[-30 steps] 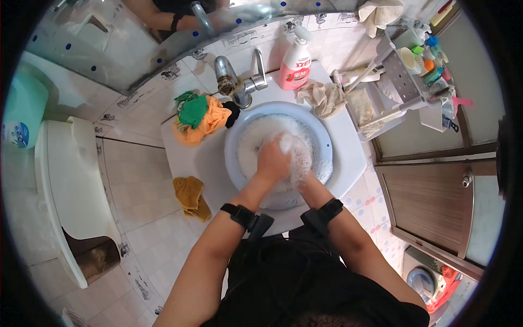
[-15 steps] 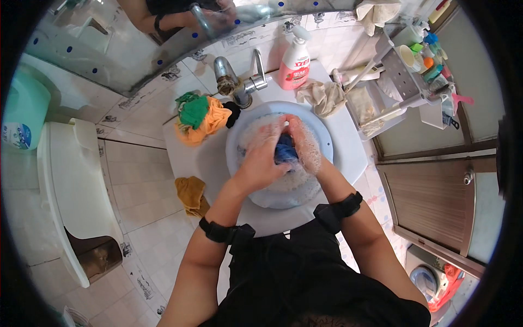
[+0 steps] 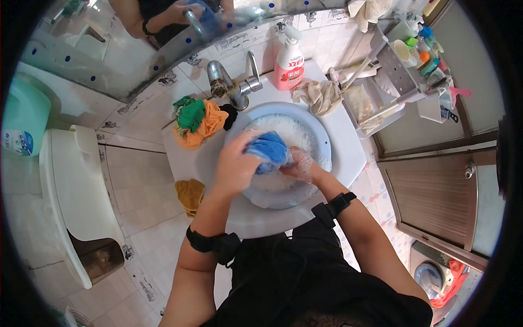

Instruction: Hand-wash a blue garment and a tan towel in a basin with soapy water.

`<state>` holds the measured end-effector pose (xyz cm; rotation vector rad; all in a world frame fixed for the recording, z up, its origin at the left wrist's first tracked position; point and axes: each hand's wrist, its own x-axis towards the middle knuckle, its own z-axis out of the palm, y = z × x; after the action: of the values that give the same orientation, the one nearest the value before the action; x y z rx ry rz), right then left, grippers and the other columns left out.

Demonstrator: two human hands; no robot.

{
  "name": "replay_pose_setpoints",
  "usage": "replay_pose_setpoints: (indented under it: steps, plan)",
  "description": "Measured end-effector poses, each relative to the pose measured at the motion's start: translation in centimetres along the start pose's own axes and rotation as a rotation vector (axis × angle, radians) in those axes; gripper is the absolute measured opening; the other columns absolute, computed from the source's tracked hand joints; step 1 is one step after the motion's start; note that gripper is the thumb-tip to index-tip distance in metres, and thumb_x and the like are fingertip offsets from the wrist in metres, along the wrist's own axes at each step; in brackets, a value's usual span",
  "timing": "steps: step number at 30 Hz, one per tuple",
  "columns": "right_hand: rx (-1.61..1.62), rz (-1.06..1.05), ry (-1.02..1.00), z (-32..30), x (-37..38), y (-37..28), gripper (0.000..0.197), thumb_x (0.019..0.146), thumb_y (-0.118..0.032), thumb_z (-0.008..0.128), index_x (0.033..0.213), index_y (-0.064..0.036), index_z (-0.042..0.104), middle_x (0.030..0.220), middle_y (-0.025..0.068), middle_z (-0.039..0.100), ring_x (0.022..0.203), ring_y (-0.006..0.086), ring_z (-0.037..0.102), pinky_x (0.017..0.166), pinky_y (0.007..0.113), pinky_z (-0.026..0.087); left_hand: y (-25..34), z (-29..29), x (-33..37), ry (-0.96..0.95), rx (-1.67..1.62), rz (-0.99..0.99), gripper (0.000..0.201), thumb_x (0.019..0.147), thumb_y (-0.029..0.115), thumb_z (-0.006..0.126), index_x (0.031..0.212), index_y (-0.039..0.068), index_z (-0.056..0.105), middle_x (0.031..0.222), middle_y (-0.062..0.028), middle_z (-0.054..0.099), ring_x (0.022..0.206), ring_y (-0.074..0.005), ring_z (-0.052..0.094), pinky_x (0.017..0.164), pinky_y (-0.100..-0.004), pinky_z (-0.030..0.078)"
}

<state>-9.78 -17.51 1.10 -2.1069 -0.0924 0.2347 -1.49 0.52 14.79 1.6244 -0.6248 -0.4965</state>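
We see red print [image 3: 289, 63] on the pump bottle [image 3: 289, 79] and a blue-and-white label [image 3: 19, 143] on the green jug [image 3: 27, 111]. Suds [image 3: 297, 131] float in the basin [image 3: 322, 132], which sits in the sink [image 3: 348, 155]; just above them our left hand [image 3: 234, 166] and right hand [image 3: 300, 165] both grip the blue cloth [image 3: 268, 150]. The tap [image 3: 238, 96] stands behind the basin, between orange cloth [image 3: 211, 121] and beige rag [image 3: 320, 98]; the rack [image 3: 393, 76] at right holds bottles [image 3: 436, 78].

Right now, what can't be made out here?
Head view throughout:
Light-blue washbasin: floor hidden under suds.
Left hand: blurred; finger placement on the blue cloth unclear.
Green jug: left side cut off by the picture's dark edge.
Containers on the rack: too small to identify.
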Motion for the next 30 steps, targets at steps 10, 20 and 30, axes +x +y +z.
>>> replay_pose_setpoints:
  steps: [10, 20, 30]
  plan:
    - [0.910, 0.148, 0.338, 1.4, -0.3, 7.4, 0.056, 0.071, -0.012, 0.062, 0.123, -0.0046, 0.042, 0.120, 0.0164, 0.045, 0.105, 0.0283, 0.048, 0.090, 0.036, 0.039, -6.5, -3.7, -0.3, 0.405, -0.473, -0.324, 0.043, 0.069, 0.007, 0.051, 0.109, -0.007, 0.049, 0.091, -0.0129, 0.059, 0.082, -0.0214, 0.058, 0.077, -0.0280, 0.045]
    - [0.830, 0.552, 0.517, 2.4, 0.9, 3.2, 0.078, 0.073, -0.020, 0.060, 0.134, 0.0035, 0.017, 0.122, 0.0180, 0.043, 0.109, 0.0245, 0.044, 0.088, 0.031, 0.039, -13.1, 4.3, 2.1, -0.210, 1.155, -0.249, 0.062, 0.069, 0.013, 0.059, 0.127, 0.012, 0.039, 0.128, -0.0253, 0.035, 0.114, -0.0387, 0.040, 0.094, -0.0420, 0.036]
    - [1.687, 0.649, 0.347, 0.4, 1.5, -0.7, 0.075, 0.079, -0.053, 0.052, 0.129, -0.0007, 0.031, 0.129, 0.0138, 0.040, 0.117, 0.0278, 0.040, 0.096, 0.037, 0.033, -7.2, 7.6, 1.0, 0.005, 0.672, 0.131, 0.038, 0.074, 0.011, 0.053, 0.109, -0.001, 0.050, 0.108, -0.0259, 0.049, 0.105, -0.0384, 0.046, 0.089, -0.0429, 0.038]
